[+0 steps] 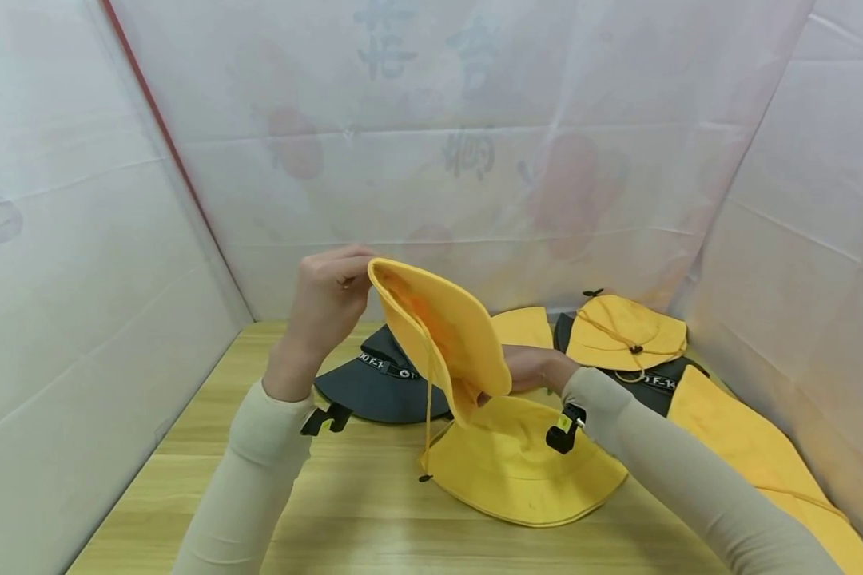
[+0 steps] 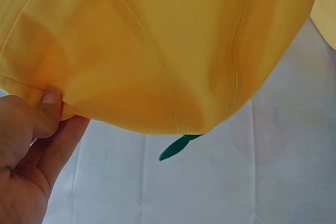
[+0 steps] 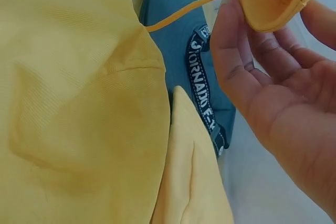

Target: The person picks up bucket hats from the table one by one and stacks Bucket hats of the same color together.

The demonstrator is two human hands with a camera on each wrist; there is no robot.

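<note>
I hold a yellow bucket hat [image 1: 446, 335] tilted up above the wooden table [image 1: 359, 495]. My left hand [image 1: 341, 287] pinches the top of its brim between thumb [image 2: 50, 109] and fingers; the hat's cloth [image 2: 157, 51] fills the left wrist view. My right hand [image 1: 521, 374] grips the lower brim behind the hat, and in the right wrist view the brim edge [image 3: 273, 11] with its yellow cord lies across the fingers [image 3: 247, 66]. The cord hangs down towards a second yellow hat [image 1: 518, 467] lying flat on the table below.
A dark grey hat [image 1: 381, 387] with a lettered band [image 3: 202, 82] lies behind my left forearm. At the back right a yellow hat [image 1: 626, 331] sits on another grey one. More yellow cloth [image 1: 755, 455] lies along the right wall. White sheeting encloses three sides.
</note>
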